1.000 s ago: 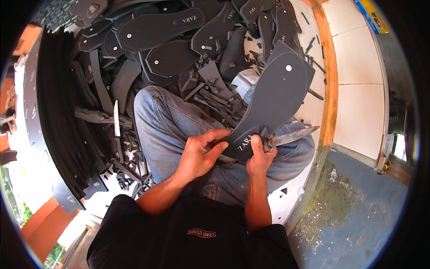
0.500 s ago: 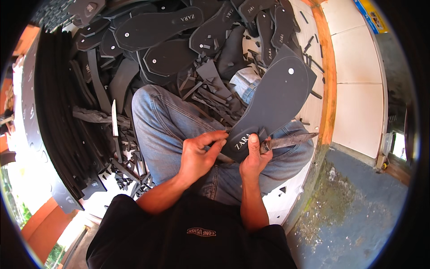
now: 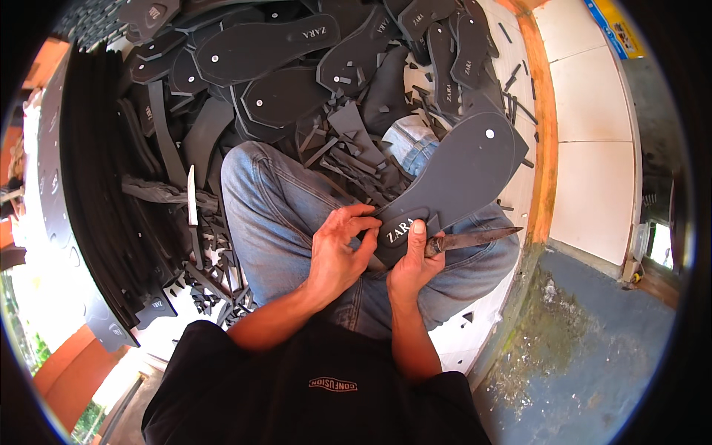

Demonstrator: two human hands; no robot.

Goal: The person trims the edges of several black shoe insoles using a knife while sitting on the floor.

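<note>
Dark foam sole (image 3: 452, 185) lies across the lap, left hand (image 3: 337, 256) pinching its heel edge, right hand (image 3: 412, 261) closed on a knife (image 3: 467, 239) — blade pointing outward. One slip on that soft edge, I'd say, and the blade gouges the sole or nicks the left fingers — they sit very close

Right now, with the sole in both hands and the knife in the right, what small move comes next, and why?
Probably draw the knife along the sole's heel edge: the left hand pinches the heel, the right hand grips the knife there.

piled dark soles (image 3: 267, 52), rubber offcuts (image 3: 356, 156), spare knife (image 3: 193, 215)
</note>
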